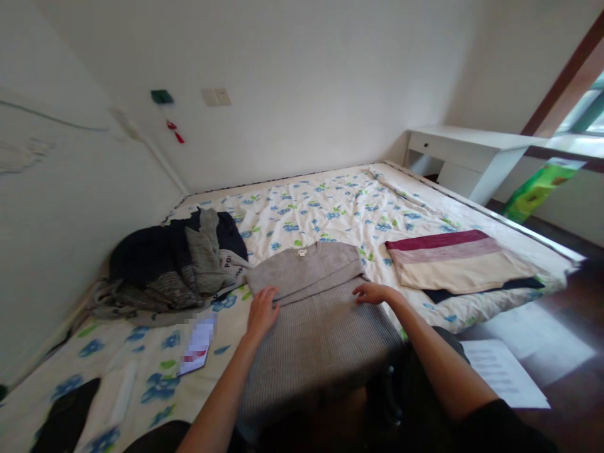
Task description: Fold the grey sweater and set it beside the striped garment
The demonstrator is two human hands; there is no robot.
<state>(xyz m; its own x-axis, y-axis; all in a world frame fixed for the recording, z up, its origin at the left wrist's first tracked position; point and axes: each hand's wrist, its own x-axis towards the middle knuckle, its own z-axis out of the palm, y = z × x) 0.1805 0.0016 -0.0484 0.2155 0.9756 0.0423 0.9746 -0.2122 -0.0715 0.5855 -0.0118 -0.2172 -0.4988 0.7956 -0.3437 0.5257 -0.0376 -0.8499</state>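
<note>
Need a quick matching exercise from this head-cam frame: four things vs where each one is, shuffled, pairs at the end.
Things:
1. left hand
2. right hand
3. folded cream-and-maroon garment
4. sheet of printed paper

Places:
A. on the wooden floor
B. on the right side of the grey ribbed sweater
C. lying flat on the bed, right of the sweater
D. at the sweater's left edge

Pairs: 1-D, 2-B, 3-C, 4-A

Grey ribbed sweater (316,340) on white, blue-flowered bedsheet (340,201).
</note>
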